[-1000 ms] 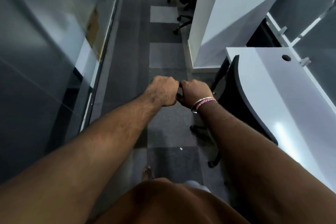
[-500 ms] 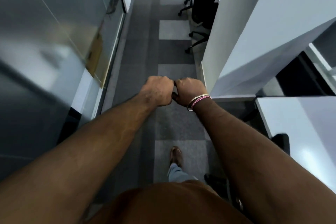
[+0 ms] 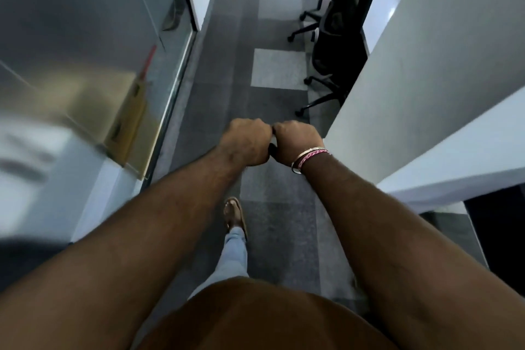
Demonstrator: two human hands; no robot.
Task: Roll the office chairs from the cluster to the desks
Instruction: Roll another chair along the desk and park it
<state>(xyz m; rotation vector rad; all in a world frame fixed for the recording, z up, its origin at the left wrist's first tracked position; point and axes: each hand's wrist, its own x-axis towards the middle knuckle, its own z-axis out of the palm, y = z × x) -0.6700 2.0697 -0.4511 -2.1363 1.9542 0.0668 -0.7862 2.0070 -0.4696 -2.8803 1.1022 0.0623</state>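
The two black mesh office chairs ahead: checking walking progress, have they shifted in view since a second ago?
Yes. The black mesh office chairs sit lower and larger beside the white partition; the camera approached.

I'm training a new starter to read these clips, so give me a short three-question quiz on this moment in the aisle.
1. True or false: the left hand or the right hand has a grip on one of the black office chairs.
2. Fill in: the bracelets sit on the ____ wrist.
3. Where do the black office chairs stand relative to the fists? A) ahead, to the right B) ahead, to the left C) directly beneath them

Key: 1 false, both fists are well short of the chairs; 2 right; 3 A.
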